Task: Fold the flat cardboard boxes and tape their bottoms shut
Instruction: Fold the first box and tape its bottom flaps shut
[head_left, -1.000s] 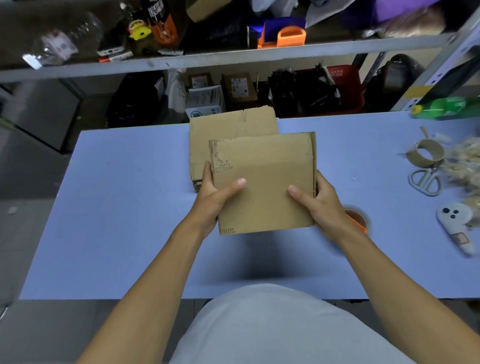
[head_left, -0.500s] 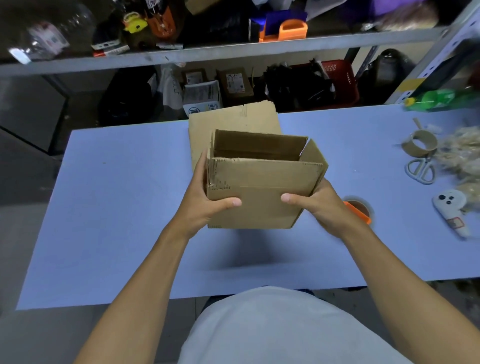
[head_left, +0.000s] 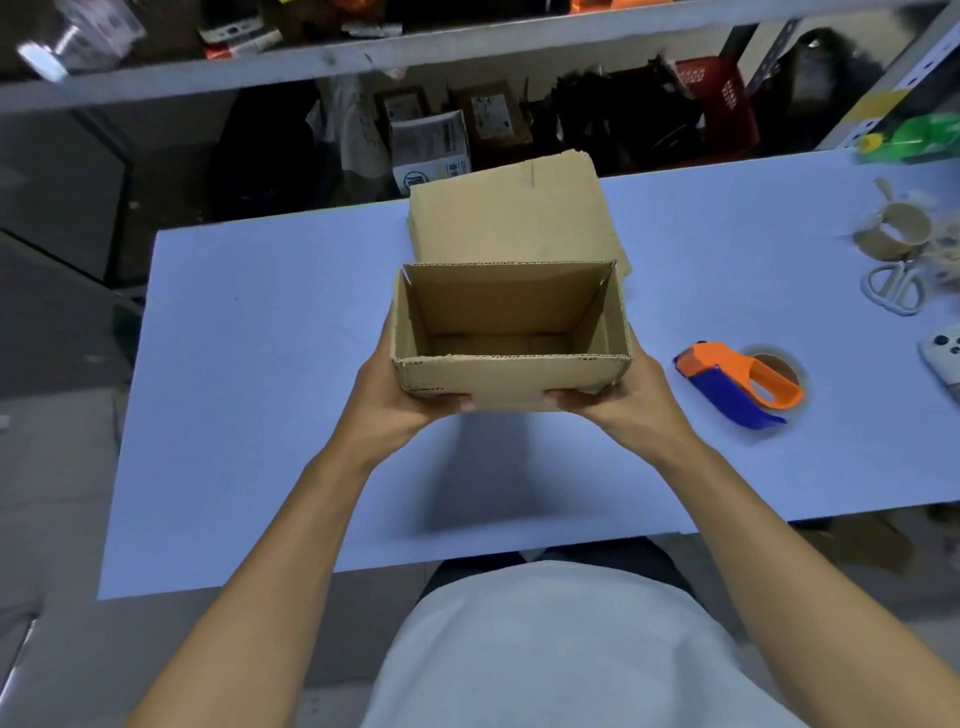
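Opened cardboard box (head_left: 511, 374): left hand (head_left: 395, 392) and right hand (head_left: 623, 400) gripping its near corners, thumbs curling across the front wall, holding it above the tabletop (head_left: 260, 415) centre; flat boxes (head_left: 511, 221) lying at the far edge

box (head_left: 511, 332) underside hidden, phone (head_left: 946, 358) cut off
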